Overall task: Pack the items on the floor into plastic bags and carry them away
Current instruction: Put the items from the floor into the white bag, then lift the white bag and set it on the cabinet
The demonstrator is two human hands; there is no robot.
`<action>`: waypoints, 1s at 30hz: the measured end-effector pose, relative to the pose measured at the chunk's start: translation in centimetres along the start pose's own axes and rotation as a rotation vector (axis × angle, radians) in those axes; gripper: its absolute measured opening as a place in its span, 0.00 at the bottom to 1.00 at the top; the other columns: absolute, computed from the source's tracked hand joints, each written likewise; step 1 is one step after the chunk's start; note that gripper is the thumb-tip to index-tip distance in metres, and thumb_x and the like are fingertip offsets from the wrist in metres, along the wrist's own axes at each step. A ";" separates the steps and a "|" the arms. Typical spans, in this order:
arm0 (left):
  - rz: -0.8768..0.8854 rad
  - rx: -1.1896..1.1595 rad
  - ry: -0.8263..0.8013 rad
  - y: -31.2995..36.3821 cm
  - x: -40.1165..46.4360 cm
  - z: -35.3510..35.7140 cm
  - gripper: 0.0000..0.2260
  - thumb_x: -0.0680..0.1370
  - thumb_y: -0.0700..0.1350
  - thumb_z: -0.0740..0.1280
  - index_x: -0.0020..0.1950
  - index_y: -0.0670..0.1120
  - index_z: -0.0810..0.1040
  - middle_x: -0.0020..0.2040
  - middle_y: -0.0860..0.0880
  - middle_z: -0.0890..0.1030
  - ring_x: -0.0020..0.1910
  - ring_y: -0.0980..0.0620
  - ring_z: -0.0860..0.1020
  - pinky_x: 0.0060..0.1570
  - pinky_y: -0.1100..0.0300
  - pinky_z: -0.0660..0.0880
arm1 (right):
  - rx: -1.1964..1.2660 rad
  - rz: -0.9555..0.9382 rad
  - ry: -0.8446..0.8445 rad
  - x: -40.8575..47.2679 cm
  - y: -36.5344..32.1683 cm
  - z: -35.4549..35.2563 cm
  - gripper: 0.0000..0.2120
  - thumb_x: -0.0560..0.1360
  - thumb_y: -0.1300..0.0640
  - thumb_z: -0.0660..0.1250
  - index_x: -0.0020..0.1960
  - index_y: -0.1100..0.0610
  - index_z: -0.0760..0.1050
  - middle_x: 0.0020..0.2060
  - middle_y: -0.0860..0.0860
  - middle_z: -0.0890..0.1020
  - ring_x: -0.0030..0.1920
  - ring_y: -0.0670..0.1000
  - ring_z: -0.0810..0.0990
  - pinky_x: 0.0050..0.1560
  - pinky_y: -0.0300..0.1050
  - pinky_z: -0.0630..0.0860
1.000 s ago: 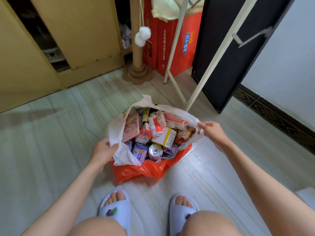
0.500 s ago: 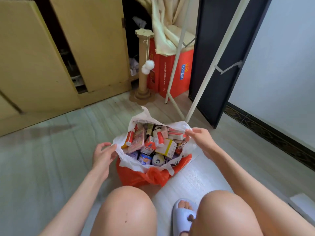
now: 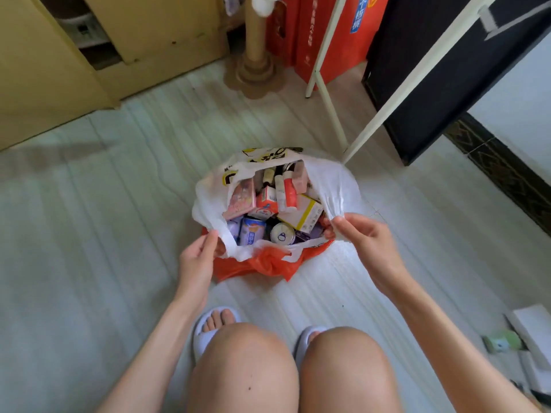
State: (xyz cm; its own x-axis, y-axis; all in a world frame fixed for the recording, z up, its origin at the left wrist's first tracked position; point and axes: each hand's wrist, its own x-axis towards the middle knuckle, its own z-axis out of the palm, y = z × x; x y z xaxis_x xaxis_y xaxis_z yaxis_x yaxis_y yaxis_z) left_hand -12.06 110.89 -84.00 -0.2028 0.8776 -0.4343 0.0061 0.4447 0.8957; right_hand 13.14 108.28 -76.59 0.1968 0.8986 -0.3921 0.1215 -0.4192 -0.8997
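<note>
Our left hand (image 3: pixel 198 257) pinches the white plastic bag (image 3: pixel 334 186) at its seven o'clock rim; our right hand (image 3: pixel 365 242) pinches the rim at four o'clock, so the bag hangs open between our hands, above an orange bag (image 3: pixel 262 265) on the floor (image 3: pixel 104 219). Black-and-yellow print on the white bag is unreadable. Inside lie boxes, a can (image 3: pixel 282 234) and tubes. At one o'clock, red cartons (image 3: pixel 337 34) carry blurred characters.

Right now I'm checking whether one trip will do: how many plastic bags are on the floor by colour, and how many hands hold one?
White plastic bag: 1, its rim pinched by the left hand and the right hand
Orange plastic bag: 1, held by neither
Total: 2 bags, 2 hands
</note>
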 end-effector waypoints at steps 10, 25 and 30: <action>-0.402 0.230 -0.142 8.5 -2.4 -1.1 0.12 0.80 0.39 0.56 0.38 0.45 0.73 0.42 0.45 0.75 0.35 0.59 0.74 0.39 0.67 0.70 | -0.202 0.378 0.010 -2.3 -5.4 -1.9 0.12 0.77 0.58 0.60 0.38 0.58 0.77 0.36 0.51 0.82 0.44 0.52 0.78 0.43 0.40 0.70; -0.268 0.289 -0.118 29.9 -8.3 -5.2 0.10 0.78 0.38 0.58 0.40 0.41 0.77 0.41 0.44 0.76 0.44 0.51 0.71 0.45 0.57 0.65 | -0.262 0.299 0.030 -5.0 -29.9 -6.4 0.12 0.77 0.63 0.58 0.36 0.65 0.73 0.33 0.55 0.71 0.35 0.51 0.66 0.31 0.43 0.59; -0.246 0.266 -0.011 35.9 -14.3 -7.1 0.14 0.78 0.39 0.60 0.32 0.42 0.74 0.37 0.42 0.76 0.41 0.49 0.71 0.42 0.56 0.65 | -0.282 0.222 -0.137 -9.4 -36.4 -6.7 0.15 0.79 0.65 0.57 0.33 0.60 0.69 0.28 0.51 0.72 0.27 0.42 0.68 0.24 0.27 0.62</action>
State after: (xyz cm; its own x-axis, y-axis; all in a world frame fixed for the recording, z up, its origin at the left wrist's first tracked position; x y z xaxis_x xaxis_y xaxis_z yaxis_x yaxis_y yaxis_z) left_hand -15.88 113.00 -44.98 -0.2197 0.7396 -0.6362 0.2135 0.6727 0.7084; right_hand 13.43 114.17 -38.84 0.1190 0.7830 -0.6106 0.3572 -0.6075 -0.7094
